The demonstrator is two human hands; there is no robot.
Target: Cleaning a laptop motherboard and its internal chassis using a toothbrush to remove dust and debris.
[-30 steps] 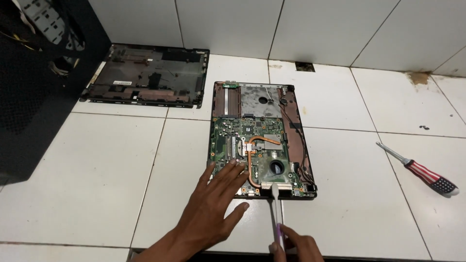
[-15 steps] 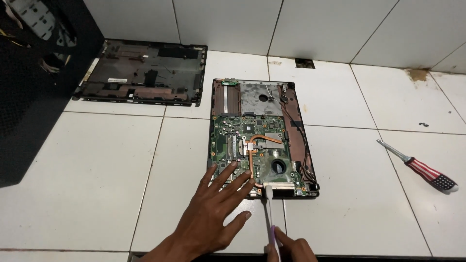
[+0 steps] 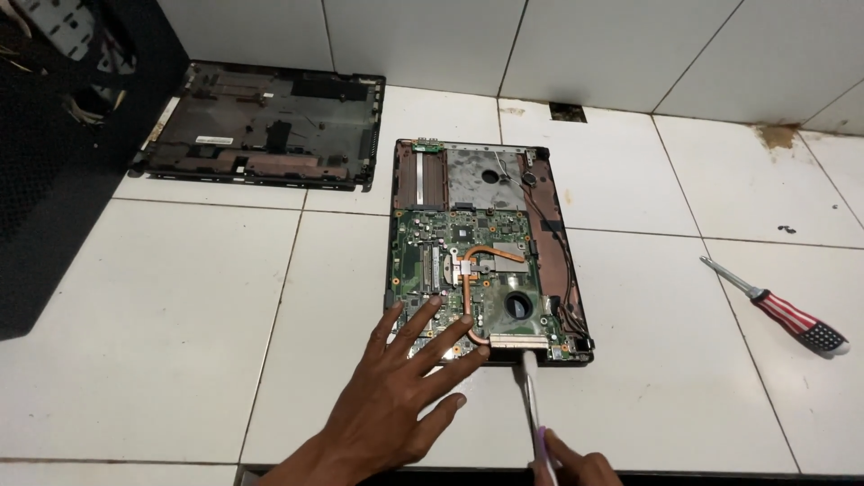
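Two hands at work: left hand (image 3: 396,409) flat, fingers spread on laptop (image 3: 486,261) at floor centre; right hand (image 3: 576,468), 5 o'clock, grips brush (image 3: 531,391), head touching laptop's near edge. Screwdriver (image 3: 783,310) at 3 o'clock.

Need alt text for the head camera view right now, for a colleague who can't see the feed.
An opened laptop base with its green circuit board exposed lies on a white tiled floor; the left hand presses flat on its near corner while the right hand holds a white brush to its near edge. A removed black cover lies far left, a screwdriver right.
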